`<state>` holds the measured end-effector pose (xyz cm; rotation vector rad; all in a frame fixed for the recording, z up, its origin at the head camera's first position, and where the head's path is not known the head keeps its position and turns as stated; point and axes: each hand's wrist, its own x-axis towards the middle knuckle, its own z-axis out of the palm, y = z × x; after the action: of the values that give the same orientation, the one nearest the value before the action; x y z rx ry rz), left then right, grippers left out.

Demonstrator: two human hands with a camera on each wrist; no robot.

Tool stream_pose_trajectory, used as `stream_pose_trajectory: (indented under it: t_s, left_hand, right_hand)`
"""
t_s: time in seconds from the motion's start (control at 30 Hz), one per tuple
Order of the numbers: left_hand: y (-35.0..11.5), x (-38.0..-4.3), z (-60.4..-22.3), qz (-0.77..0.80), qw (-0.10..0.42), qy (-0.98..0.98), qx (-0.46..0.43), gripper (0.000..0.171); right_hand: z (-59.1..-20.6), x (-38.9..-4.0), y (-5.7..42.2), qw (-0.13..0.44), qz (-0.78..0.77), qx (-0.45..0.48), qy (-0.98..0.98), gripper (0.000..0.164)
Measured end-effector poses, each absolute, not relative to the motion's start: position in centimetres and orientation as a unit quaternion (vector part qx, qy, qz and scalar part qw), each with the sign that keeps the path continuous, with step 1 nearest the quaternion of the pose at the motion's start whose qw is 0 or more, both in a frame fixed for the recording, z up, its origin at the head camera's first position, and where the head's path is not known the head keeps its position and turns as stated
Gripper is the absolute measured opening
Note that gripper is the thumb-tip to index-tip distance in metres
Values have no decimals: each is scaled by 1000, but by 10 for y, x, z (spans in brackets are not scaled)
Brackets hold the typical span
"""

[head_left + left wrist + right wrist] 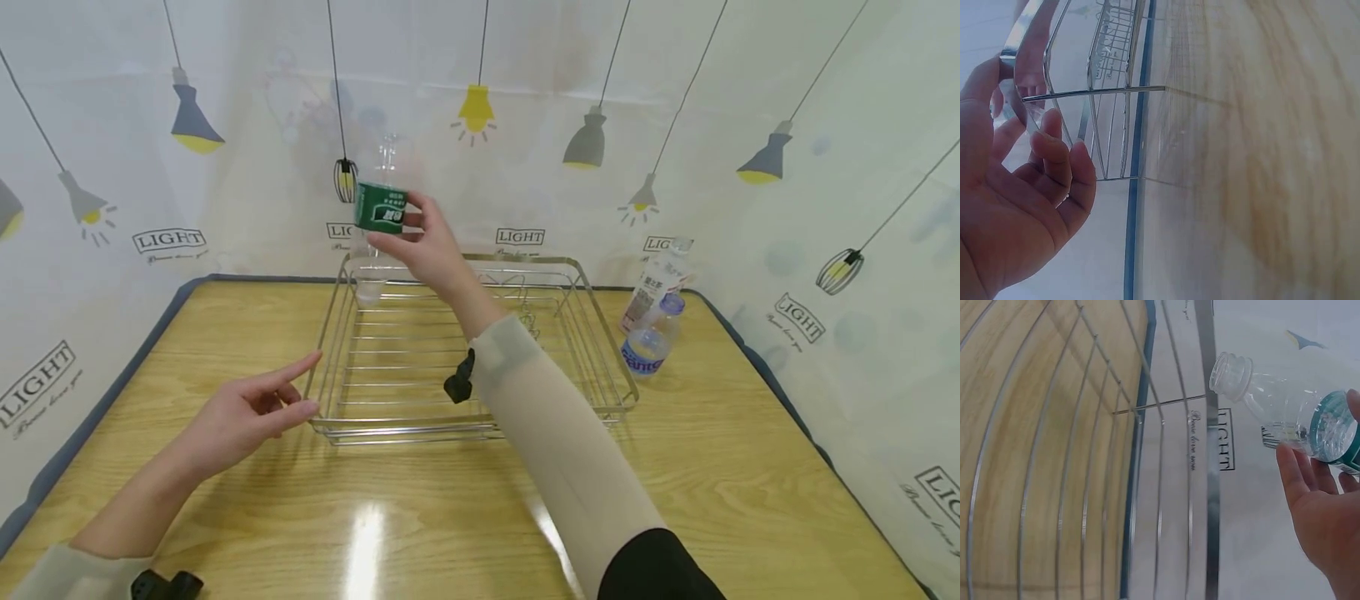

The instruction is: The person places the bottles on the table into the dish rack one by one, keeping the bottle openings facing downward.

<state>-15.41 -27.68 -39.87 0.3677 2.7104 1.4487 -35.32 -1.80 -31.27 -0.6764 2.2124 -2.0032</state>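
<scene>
A clear plastic bottle with a green label point(381, 208) is in my right hand point(427, 246), thumb and fingers around the label. It is upside down, its uncapped neck point(1230, 375) pointing down over the back left of the wire rack point(480, 433). My left hand point(232, 417) is at the rack's left side, with index finger and thumb tips against the metal rim point(1025, 40). Its other fingers point(1054, 159) bend loosely below the rim, outside the rack. Wire bars form the rack's base and sides.
Right of the rack stand a clear bottle with a purple cap point(648, 337) and, behind it, a taller bottle with a pale label point(654, 287). All sit on a wooden table point(435, 517). A lamp-printed curtain point(555, 192) borders the table's back and sides.
</scene>
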Motion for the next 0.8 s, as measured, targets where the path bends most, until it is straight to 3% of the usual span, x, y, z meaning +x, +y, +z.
stream_pose_trajectory:
  t_s: [0.8]
  left_hand:
    - [-278, -154, -399, 482, 36, 867, 123, 65]
  right_hand:
    - [-353, -361, -23, 85, -598, -201, 772, 92]
